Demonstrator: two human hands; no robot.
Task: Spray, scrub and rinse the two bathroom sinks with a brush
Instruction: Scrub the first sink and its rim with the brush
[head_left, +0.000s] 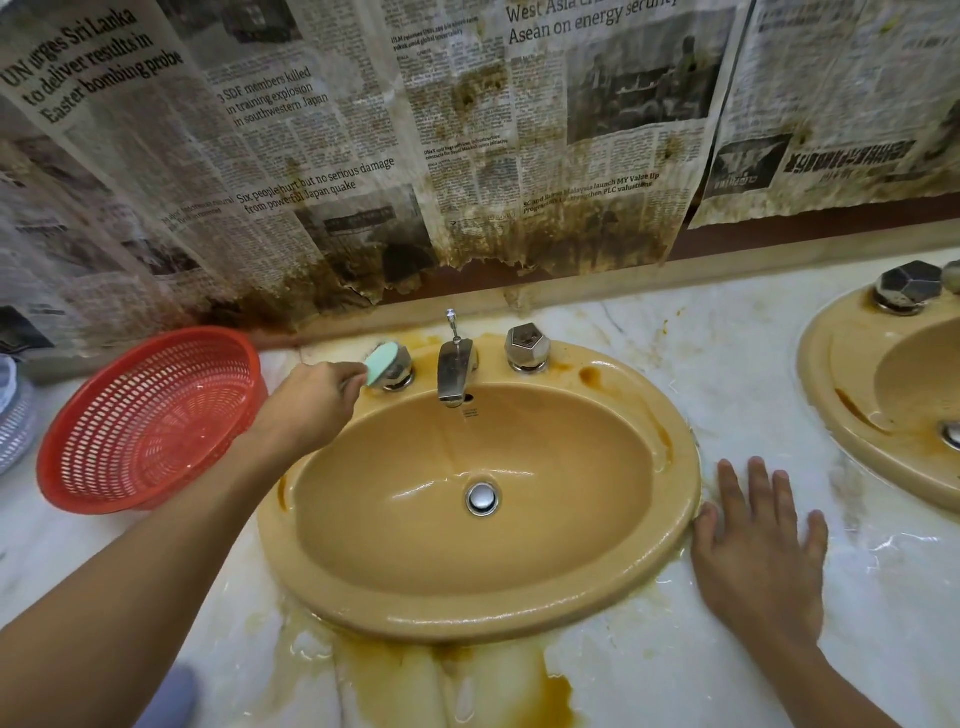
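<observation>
Pressing a mint-green brush (378, 364) to a faceted chrome tap handle (401, 370)

Fingers spread flat, the right hand (761, 551) rests on the white marble counter (727, 364) just beside the tan oval sink (483, 616). The left hand (311, 400) grips the brush, its handle mostly hidden, against the left of two handles. A second sink (831, 364) is cut off at right; one red plastic basket (150, 421) sits left.

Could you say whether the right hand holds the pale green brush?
No, the right hand lies flat on the white marble counter; the left hand holds the pale green brush.
</observation>
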